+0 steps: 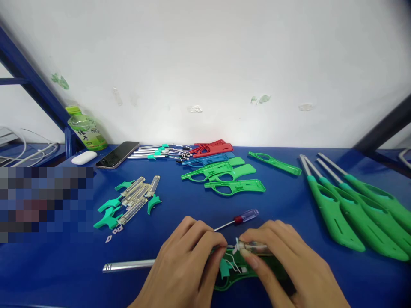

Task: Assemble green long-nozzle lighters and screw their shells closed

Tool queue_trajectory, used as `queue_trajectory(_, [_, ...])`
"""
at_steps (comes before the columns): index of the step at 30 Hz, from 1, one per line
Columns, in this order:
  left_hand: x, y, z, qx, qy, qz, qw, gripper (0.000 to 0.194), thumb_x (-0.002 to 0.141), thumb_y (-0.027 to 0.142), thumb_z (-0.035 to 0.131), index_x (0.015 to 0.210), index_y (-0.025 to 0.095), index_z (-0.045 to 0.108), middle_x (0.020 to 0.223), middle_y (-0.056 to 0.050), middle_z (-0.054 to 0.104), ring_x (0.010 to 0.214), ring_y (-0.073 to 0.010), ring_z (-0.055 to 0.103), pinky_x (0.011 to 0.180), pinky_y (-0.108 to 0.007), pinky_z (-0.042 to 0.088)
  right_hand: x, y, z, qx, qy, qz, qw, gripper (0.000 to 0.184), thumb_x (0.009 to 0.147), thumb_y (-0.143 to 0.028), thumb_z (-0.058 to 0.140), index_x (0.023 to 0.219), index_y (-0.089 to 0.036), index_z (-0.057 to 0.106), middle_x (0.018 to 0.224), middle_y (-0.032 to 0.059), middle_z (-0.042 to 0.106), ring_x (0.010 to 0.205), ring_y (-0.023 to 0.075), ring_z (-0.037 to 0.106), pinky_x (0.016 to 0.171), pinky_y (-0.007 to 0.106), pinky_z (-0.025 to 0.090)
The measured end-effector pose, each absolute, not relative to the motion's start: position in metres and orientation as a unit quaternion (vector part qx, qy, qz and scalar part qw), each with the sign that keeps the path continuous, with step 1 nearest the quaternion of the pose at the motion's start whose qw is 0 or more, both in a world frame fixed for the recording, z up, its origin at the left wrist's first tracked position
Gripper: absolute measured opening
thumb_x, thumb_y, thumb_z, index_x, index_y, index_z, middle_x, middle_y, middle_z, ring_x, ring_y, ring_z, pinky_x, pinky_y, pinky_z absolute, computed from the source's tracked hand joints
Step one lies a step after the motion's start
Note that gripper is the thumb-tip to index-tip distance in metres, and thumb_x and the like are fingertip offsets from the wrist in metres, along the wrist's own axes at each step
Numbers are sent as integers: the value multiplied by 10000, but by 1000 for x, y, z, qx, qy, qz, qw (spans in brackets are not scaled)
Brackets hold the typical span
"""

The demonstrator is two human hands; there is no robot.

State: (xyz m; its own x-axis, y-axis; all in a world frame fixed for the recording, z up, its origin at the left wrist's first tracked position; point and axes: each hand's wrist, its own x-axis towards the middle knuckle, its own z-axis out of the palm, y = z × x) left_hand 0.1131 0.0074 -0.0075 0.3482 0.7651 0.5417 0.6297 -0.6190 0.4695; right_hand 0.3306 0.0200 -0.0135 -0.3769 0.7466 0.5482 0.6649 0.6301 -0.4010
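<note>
My right hand (285, 261) pinches a clear lighter fuel tank (258, 248) between thumb and fingers, with its valve end toward the left. Close by on the left, my left hand (192, 261) has thumb and forefinger closed on a thin tube at the valve. Below both hands lies a green lighter half-shell (239, 282), open side up and partly hidden. It holds a teal trigger (225, 268) and looping white wires (236, 262). A metal lighter barrel (128, 266) sticks out to the left from under my left hand.
A screwdriver (245, 217) lies just beyond my hands. Fuel tanks (133, 211) and teal triggers (109, 218) lie left. Barrels (150, 152), half-shells (237, 187) and a phone (118, 155) lie farther back. Several assembled green lighters (337, 214) lie right; a bottle (86, 130) leans back left.
</note>
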Motion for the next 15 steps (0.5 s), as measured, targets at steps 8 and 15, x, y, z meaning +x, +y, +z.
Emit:
queue_trajectory(8, [112,9,-6,815,428,380,92,186,1018,48,560,1047,223,616,937,14,692,834,-154,584,742,-289,516,331,19,-12,-427,-833,61,347,66,1067,-311,572,1053,-297,635,925,-27,697,795,163,669,751,299,553])
queue_trajectory(15, [113,5,-6,814,414,393,105,197,1011,24,560,1048,209,619,951,1,685,853,-149,576,762,-282,514,332,18,-10,-417,-839,70,342,69,1073,-302,575,1049,-300,640,905,-35,689,769,159,650,720,303,538])
